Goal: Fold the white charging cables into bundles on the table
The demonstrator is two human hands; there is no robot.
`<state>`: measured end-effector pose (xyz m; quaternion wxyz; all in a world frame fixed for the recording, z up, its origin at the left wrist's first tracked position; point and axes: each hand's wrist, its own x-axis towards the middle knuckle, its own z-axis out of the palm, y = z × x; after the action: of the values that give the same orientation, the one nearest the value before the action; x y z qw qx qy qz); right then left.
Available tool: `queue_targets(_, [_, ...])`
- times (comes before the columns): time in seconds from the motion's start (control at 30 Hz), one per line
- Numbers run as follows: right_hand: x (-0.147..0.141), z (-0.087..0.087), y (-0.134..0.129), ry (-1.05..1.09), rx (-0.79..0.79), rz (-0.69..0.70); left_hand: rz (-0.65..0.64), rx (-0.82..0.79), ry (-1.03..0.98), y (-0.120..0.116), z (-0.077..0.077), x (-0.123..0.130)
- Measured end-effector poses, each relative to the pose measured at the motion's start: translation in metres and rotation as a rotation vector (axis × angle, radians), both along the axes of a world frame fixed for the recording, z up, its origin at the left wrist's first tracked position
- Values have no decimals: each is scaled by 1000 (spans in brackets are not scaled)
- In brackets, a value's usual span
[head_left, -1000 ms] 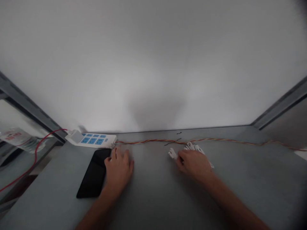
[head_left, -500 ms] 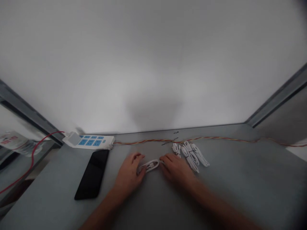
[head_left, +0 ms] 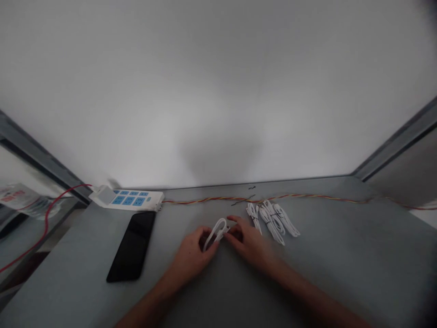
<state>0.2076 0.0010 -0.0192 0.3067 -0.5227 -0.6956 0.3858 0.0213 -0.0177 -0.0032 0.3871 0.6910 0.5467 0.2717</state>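
Note:
A folded white USB cable (head_left: 215, 231) is pinched between the thumb and fingers of my left hand (head_left: 194, 249), its loop rising above the grip. From the other side, my right hand (head_left: 248, 239) has its thumb and curled fingers closed at the cable's right end, with the index finger lifted a little. The exact contact there is partly hidden by the fingers. Beyond my right hand lie several bundled white cables (head_left: 273, 219) with dark ties around them.
A black phone (head_left: 132, 248) lies to the left, below a white power strip (head_left: 146, 201) with blue sockets. Twisted red-and-yellow wire (head_left: 205, 199) runs along the back of the grey table (head_left: 327, 255). Short black ties (head_left: 244, 200) lie near it. A plastic bottle (head_left: 27, 200) is far left.
The cable has been raised and tilted more upright in my left hand. My right hand has closed in from beside the cable onto its right end.

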Motion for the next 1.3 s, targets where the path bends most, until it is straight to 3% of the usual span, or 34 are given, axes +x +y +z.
queue_targets(0.17, [-5, -1, 1, 402, -193, 50, -33, -158, -314, 3, 4, 1])
queue_targets(0.3, [-5, -1, 2, 522, -269, 120, -26, -137, -303, 3, 4, 0])
queue_targets(0.5, [-6, -5, 2, 598, -307, 119, 9, -116, -348, 3, -1, 1])
queue_targets(0.63, [-6, -5, -1, 547, -268, 4, 102, -195, -417, 4, -3, 1])
queue_targets(0.83, [-6, -7, -3, 394, -193, -124, 14, -279, -572, 3, -4, 5])
queue_targets(1.07, [-4, -3, -3, 119, 0, -29, -10, -323, -605, 5, -10, 3])
queue_targets(1.3, [-3, 10, -7, -159, 140, -32, 7, -322, -593, 2, -9, 6])
